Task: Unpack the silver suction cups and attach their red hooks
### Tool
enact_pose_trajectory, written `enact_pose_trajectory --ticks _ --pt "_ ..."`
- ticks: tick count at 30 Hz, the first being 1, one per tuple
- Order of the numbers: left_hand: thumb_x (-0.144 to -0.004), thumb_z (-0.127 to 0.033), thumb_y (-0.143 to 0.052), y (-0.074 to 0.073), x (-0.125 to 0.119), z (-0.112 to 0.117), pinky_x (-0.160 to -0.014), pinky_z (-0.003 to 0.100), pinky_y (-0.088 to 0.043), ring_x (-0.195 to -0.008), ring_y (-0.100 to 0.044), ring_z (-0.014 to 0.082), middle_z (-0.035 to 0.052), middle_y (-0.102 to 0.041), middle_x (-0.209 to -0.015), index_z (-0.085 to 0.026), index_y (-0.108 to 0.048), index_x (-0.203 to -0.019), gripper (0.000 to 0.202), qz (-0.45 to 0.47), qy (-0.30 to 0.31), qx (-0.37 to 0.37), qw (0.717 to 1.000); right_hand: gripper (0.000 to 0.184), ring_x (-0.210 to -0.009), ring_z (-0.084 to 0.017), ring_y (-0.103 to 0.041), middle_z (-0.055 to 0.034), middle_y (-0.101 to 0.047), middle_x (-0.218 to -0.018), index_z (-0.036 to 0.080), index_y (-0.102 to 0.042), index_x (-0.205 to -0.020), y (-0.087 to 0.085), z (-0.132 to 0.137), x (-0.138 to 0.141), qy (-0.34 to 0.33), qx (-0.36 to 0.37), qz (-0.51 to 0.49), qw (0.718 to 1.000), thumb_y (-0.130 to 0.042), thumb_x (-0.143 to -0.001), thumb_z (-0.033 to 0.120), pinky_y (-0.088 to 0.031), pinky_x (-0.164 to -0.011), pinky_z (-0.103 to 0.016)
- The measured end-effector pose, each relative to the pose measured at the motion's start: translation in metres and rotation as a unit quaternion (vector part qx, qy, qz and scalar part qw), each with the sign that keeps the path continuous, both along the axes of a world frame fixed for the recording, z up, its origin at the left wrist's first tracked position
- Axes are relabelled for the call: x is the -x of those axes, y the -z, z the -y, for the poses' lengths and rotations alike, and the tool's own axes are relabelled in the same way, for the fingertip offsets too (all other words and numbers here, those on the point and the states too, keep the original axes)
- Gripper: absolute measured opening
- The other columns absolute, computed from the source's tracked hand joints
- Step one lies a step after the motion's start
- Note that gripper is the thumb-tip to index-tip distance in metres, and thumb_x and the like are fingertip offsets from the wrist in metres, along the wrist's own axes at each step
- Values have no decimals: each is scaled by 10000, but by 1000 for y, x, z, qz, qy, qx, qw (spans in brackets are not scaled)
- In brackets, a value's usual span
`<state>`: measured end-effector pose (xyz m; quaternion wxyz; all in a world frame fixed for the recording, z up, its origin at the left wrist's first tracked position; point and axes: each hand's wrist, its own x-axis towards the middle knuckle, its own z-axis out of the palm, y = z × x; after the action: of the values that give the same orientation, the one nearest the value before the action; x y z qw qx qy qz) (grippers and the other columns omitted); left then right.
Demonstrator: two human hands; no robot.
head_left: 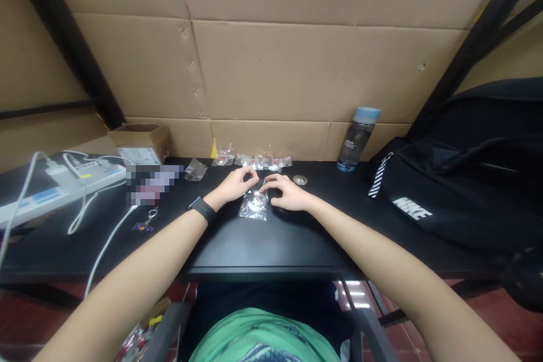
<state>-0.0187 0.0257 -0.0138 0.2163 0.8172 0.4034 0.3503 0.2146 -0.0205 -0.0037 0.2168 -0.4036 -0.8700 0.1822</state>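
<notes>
A clear packet [254, 208] with a round silvery piece inside lies on the table [271, 246] in front of the person, between the two hands. The left hand [240, 184], a dark watch [202, 209] on its wrist, has thumb and forefinger brought close together at the packet's top end; whether they pinch the film is too small to tell. The right hand [289, 192] is half open, fingers bent and thumb apart from them, the fingertips at the packet's upper right edge; no firm hold can be made out. Just beyond the right hand a ring [300, 180] lies flat. More packets [263, 162] sit in a row along the cardboard [271, 79] at the back. A bottle [355, 140] and a black bag [445, 186] are to the right, a box [142, 144] and a power strip [63, 195] to the left.
</notes>
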Motion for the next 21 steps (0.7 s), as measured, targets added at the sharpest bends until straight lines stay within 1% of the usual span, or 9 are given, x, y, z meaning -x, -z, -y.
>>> enact_pose_trajectory --ticks 2,5,11,12,14,17,19,21 --pt "-906 -386 -589 0 -1 0 -789 299 -464 -848 -634 195 22 -710 -940 -196 -649 -876 202 0 -14 -18 1000 462 -1388 -357 -381 -80 -448 -1470 329 -730 -1148 -2 3 2 7 22 8 1000 -674 -741 117 -325 -1102 -596" --pt "-905 -376 -585 0 -2 1 -806 303 -461 -882 -633 203 27 -698 -948 -194 -645 -874 194 10 -24 -42 999 428 -1412 -372 -341 -75 -425 -1497 317 -733 -1100 -5 7 4 13 47 15 999 -672 -729 112 -300 -1110 -619" --pt "-912 -381 -580 0 -5 1 -822 305 -466 -865 -634 197 20 -693 -920 -193 -637 -880 199 28 4 -22 999 500 -1408 -388 -338 -67 -407 -1522 360 -709 -1180 -6 8 5 17 57 30 998 -699 -739 124 -281 -1110 -649" --pt "-914 -379 -579 0 -5 1 -828 305 -465 -866 -634 195 19 -693 -921 -194 -637 -884 196 29 8 -23 999 473 -1407 -386 -342 -64 -413 -1520 361 -717 -1167 -6 7 5 12 56 30 998 -708 -750 138 -285 -1111 -644" --pt "-919 -374 -575 1 -6 1 -839 304 -465 -877 -633 194 20 -691 -926 -193 -637 -888 194 35 13 -28 999 351 -1396 -375 -369 -65 -459 -1485 341 -744 -1110 -4 5 4 -4 46 18 999 -734 -787 205 -301 -1111 -619" --pt "-932 -402 -564 1 -6 1 -847 305 -472 -880 -635 196 22 -687 -916 -192 -634 -890 225 32 23 -23 999 177 -1320 -336 -465 -75 -568 -1355 292 -772 -1001 -2 1 2 -21 11 -14 1000 -753 -830 333 -338 -1100 -561" --pt "-953 -447 -533 0 -4 1 -863 310 -476 -900 -638 202 27 -695 -941 -198 -646 -922 275 13 27 -10 999 128 -1256 -312 -514 -70 -600 -1303 275 -776 -938 -2 -1 0 -13 -18 -19 1000 -755 -835 348 -355 -1084 -532" --pt "-973 -495 -490 -1 -2 1 -903 323 -472 -966 -640 218 36 -705 -1019 -212 -670 -977 336 -15 30 0 999 86 -1229 -305 -525 -62 -609 -1297 271 -775 -893 -3 -2 -3 2 -46 -10 999 -761 -829 326 -363 -1064 -518"
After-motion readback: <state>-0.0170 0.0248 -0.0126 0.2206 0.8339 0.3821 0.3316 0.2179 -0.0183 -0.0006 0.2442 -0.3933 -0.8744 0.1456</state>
